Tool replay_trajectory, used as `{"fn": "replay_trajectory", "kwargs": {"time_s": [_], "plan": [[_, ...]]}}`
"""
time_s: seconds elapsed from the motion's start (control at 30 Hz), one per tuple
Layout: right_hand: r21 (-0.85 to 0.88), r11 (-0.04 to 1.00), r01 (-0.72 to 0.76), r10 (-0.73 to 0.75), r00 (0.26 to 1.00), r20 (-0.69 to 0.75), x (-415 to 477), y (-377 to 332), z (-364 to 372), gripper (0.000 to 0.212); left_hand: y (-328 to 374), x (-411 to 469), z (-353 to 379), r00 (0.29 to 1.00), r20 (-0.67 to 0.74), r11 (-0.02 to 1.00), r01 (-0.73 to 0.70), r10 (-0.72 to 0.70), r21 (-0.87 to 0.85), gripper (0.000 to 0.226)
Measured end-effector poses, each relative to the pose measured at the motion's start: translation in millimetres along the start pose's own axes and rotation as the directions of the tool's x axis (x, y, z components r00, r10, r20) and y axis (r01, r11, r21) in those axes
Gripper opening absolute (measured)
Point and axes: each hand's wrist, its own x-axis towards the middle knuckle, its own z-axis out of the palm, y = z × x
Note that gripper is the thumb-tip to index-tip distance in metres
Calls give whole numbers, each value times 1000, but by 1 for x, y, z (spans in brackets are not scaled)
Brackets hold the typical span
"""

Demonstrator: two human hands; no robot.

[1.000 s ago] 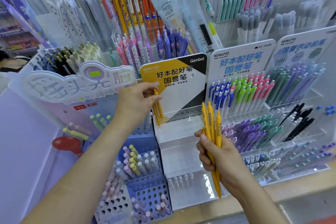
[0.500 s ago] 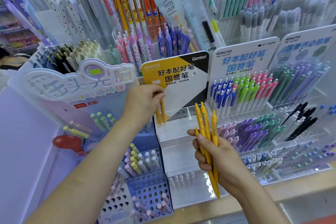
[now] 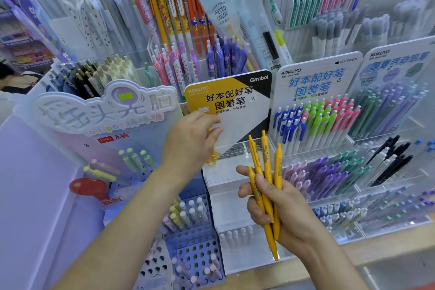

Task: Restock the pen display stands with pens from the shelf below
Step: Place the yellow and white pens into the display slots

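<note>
A clear tiered stand point(image 3: 235, 149) with a yellow-and-black Kokuyo card point(image 3: 226, 99) stands at the centre. Its top tier has rows of holes, and a few yellow pens point(image 3: 211, 159) stand in the left ones. My left hand point(image 3: 188, 143) reaches over those pens with curled fingers pinching their tops; the hand hides most of them. My right hand point(image 3: 284, 209) grips several loose yellow pens point(image 3: 267, 172), fanned upright, in front of the stand's middle tier. The lower tiers hold only a short row of white pens point(image 3: 235, 235).
A Kokuyo stand with blue, green and pink pens point(image 3: 313, 122) adjoins on the right. A blue perforated stand with pastel pens point(image 3: 193, 254) sits at lower left under a lollipop sign point(image 3: 106, 110). A wooden shelf edge point(image 3: 388, 240) runs in front. Packed pen racks point(image 3: 176, 19) rise behind.
My left hand stays on the yellow pens in the top tier, shifted slightly right. My right hand with its bundle has drifted a little left, towards the stand.
</note>
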Motion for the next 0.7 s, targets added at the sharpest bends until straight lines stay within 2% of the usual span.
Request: {"fn": "replay_trajectory", "kwargs": {"time_s": [0.03, 0.07, 0.13, 0.17, 0.2, 0.27, 0.3, 0.4, 0.5, 0.6, 0.7], "plan": [[-26, 999, 20, -20, 1000, -9, -1, -1, 1, 41, 12, -6, -4, 998, 14, 993, 56, -55, -106, 16], [-49, 998, 37, -37, 999, -13, -1, -3, 2, 39, 23, -13, -7, 984, 121, 960, 156, -130, -233, 17], [-99, 993, 64, -65, 998, -14, -3, -5, 4, 37, 45, -25, -9, 859, 473, 808, 415, -196, -418, 23], [-122, 990, 72, -75, 997, -20, -4, -6, 5, 38, 52, -31, -9, 801, 570, 715, 507, -185, -481, 25], [-139, 987, 76, -81, 996, -27, -4, -7, 5, 39, 55, -35, -8, 772, 609, 627, 569, -183, -532, 25], [-174, 981, 84, -90, 996, -24, -5, -7, 6, 39, 56, -38, -8, 753, 630, 498, 627, -190, -599, 19], [-200, 976, 86, -91, 996, -15, -5, -7, 6, 37, 55, -37, -9, 755, 625, 484, 629, -196, -608, 13], [-320, 945, 66, -71, 997, -5, -7, -7, 0, 31, 47, -31, -17, 789, 548, 517, 603, -277, -607, 5], [-436, 899, 51, -86, 995, -60, -7, -2, -6, 17, 39, -22, -23, 784, 472, 445, 619, -404, -647, 4], [-561, 819, 119, -209, 973, -100, -2, 6, -6, 11, 39, -22, -24, 770, 468, 414, 631, -434, -656, 16], [-608, 773, 182, -314, 942, -117, 2, 10, -4, 14, 43, -17, -28, 792, 433, 454, 604, -429, -655, 16]]}}
